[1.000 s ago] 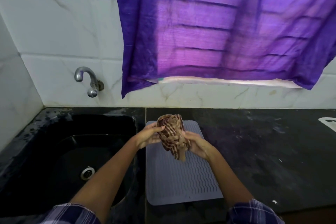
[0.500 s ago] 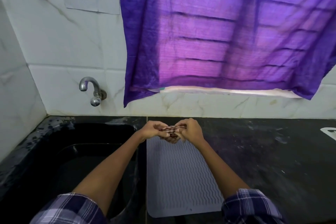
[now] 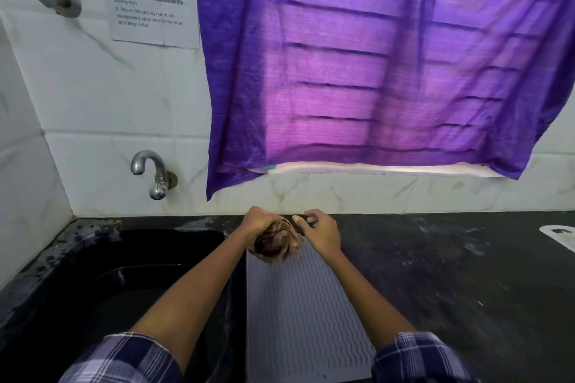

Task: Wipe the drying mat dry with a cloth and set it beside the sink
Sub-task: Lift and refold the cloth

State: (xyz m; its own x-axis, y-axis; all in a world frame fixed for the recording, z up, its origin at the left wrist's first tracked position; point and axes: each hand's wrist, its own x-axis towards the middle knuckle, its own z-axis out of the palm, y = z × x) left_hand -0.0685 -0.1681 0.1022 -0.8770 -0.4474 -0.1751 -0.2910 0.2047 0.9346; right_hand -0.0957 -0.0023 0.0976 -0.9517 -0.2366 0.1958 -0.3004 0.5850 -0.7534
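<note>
Two hands [image 3: 259, 224] [image 3: 320, 232] hold cloth [image 3: 275, 244] above mat [image 3: 305, 305], beside sink [image 3: 124, 289].

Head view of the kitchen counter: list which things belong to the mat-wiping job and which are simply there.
Part of the job:
drying mat
bunched brown cloth, gripped by the left hand
right hand, open beside the cloth
sink

Simply there:
tap
purple curtain
paper notice

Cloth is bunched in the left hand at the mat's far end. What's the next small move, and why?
Probably press the cloth down onto the mat and start wiping toward the near edge. The left hand grips it bunched over the mat's far end, the right hand is open beside it.
</note>
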